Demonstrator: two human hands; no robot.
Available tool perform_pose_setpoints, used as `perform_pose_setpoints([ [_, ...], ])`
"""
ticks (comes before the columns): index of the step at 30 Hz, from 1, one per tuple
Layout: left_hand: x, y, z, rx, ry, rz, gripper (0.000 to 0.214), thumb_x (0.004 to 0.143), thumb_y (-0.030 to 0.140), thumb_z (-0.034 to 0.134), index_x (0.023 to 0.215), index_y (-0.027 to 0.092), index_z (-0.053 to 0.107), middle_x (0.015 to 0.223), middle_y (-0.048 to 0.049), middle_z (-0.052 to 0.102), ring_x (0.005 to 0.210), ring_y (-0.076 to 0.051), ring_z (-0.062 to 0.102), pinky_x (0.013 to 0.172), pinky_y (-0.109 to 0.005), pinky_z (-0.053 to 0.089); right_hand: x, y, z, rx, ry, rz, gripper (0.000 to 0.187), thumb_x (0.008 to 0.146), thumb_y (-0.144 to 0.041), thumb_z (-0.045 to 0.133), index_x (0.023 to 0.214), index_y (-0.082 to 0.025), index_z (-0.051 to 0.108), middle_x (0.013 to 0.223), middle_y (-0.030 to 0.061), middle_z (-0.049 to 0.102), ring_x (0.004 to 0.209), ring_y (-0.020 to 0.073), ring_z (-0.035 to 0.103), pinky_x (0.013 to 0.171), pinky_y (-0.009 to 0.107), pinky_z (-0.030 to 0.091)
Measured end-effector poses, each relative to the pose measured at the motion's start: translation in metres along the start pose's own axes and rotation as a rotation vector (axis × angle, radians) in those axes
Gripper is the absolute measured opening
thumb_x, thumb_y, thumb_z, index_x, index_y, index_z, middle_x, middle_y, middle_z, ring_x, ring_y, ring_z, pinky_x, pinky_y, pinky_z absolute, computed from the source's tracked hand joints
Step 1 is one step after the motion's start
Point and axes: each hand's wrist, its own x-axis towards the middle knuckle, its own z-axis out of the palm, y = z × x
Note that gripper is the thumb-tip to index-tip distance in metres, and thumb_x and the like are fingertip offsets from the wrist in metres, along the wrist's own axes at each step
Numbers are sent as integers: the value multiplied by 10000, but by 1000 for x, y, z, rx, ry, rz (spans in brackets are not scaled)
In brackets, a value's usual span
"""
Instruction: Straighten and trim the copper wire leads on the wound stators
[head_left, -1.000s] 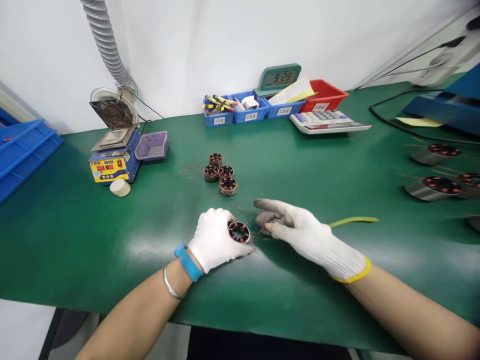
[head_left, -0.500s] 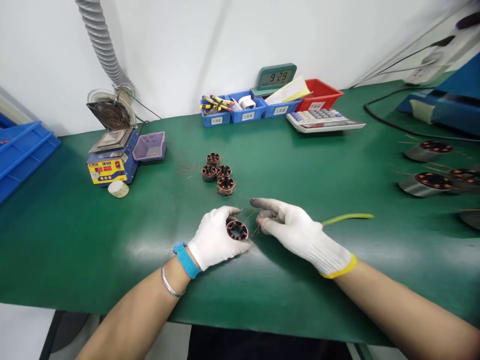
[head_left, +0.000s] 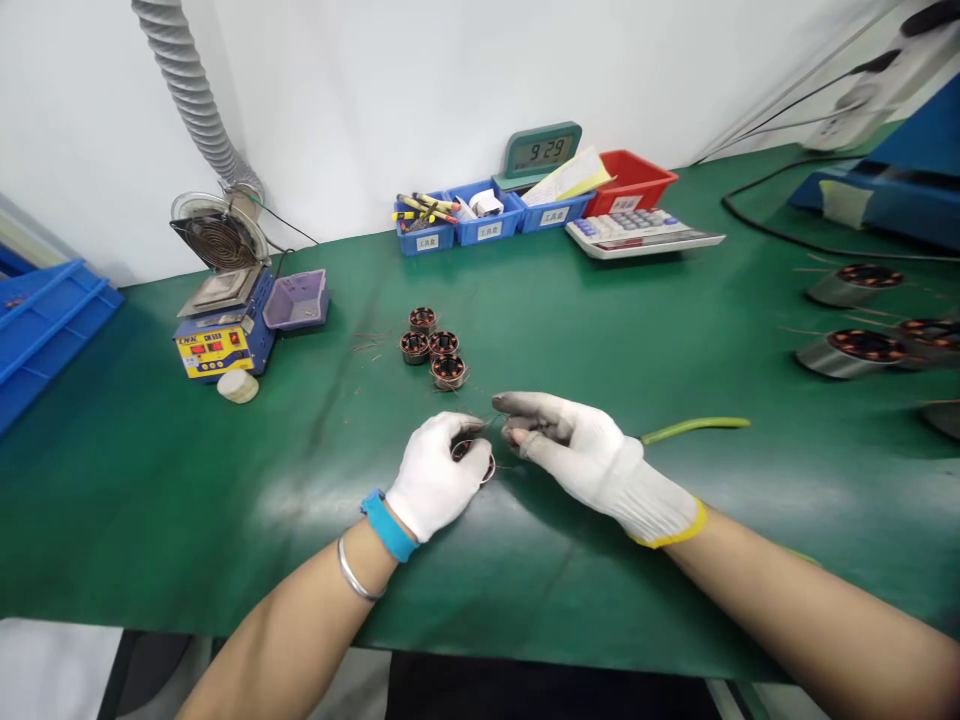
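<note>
My left hand (head_left: pixel 439 475), in a white glove, is closed around a small motor stator (head_left: pixel 486 470), its thumb lying across the top and hiding much of the ring. To its right, my gloved right hand (head_left: pixel 570 445) holds its thumb against bent fingers, with the index finger stretched out. Fine copper wire (head_left: pixel 493 418) runs from the stator toward those fingertips; the pinched end is hidden. A green handle (head_left: pixel 697 428) sticks out from behind my right hand, and the rest of that tool is covered. Several wound stators (head_left: pixel 448 372) stand grouped just beyond my hands.
Larger stators (head_left: pixel 855 352) stand at the right. A blue-and-yellow heated unit (head_left: pixel 217 345), a purple tray (head_left: pixel 298 300) and a round pale pad (head_left: pixel 238 386) are at the left. Along the wall are blue bins (head_left: pixel 489 232), a red bin (head_left: pixel 634 185), a clock (head_left: pixel 544 150) and a calculator (head_left: pixel 637 235).
My left thumb has moved up over the top of the stator, which showed its open ring before. The right hand has shifted slightly left. The whole view has turned a little.
</note>
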Motion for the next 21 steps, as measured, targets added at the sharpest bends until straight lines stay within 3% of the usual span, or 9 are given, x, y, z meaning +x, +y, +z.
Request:
perform_pose_setpoints([
  [6, 0, -4, 7, 1, 55, 81, 255, 800, 100, 626, 1028, 170, 718, 1089, -70, 759, 1048, -211, 704, 995, -349, 563, -2, 0, -7, -302, -5, -80, 338, 870, -282, 543, 1128, -214, 750, 1087, 71, 777, 956, 250, 733, 854, 390, 594],
  [11, -4, -5, 6, -11, 112, 123, 293, 813, 138, 606, 1086, 186, 698, 1128, -80, 742, 1045, -220, 704, 995, -365, 572, -6, 0, -13, -624, -38, -224, 245, 907, -263, 540, 1016, -277, 759, 1000, 20, 765, 879, 220, 717, 707, 316, 531],
  [16, -4, -11, 7, -7, 166, 169, 346, 807, 173, 618, 1149, 184, 673, 1172, -89, 723, 1065, -220, 700, 996, -359, 577, -14, 0, -17, -931, -60, -443, 232, 937, -228, 537, 1043, -238, 742, 917, 35, 747, 765, 211, 687, 644, 308, 457],
  [19, -4, -16, 9, -8, 187, 208, 388, 805, 154, 610, 1191, 160, 648, 1199, -110, 704, 1091, -226, 690, 991, -365, 581, -21, -4, -12, -1049, -44, -566, 248, 939, -231, 557, 1124, -235, 721, 1013, 70, 746, 769, 221, 670, 662, 325, 440],
  [21, -3, -19, 10, -16, 194, 238, 406, 805, 126, 599, 1208, 159, 637, 1208, -114, 697, 1091, -227, 689, 974, -364, 589, -26, -10, -5, -1093, -72, -573, 274, 966, -197, 504, 1147, -239, 706, 1065, 88, 744, 793, 227, 665, 673, 335, 435],
])
